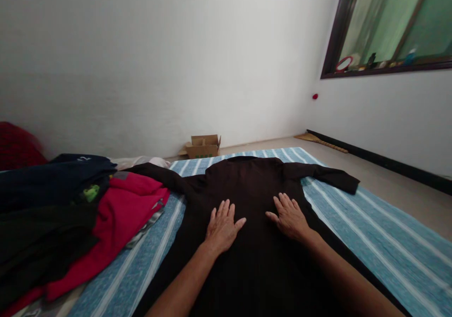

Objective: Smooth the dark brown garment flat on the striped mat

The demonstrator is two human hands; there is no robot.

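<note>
A dark brown shirt (254, 180) lies spread flat on a blue striped sheet (370, 232), its sleeves stretched out to both sides. My left hand (221, 227) rests flat on the middle of the shirt with the fingers spread, holding nothing. My right hand (290, 217) lies flat on the shirt just to the right of it, fingers apart as well. Both palms press on the fabric.
A pile of clothes lies at the left: a red garment (120, 218), a navy one (52, 176) and a black one (38, 246). A small cardboard box (204, 146) stands by the far wall. A broom (323, 141) lies on the floor below the window (391, 25).
</note>
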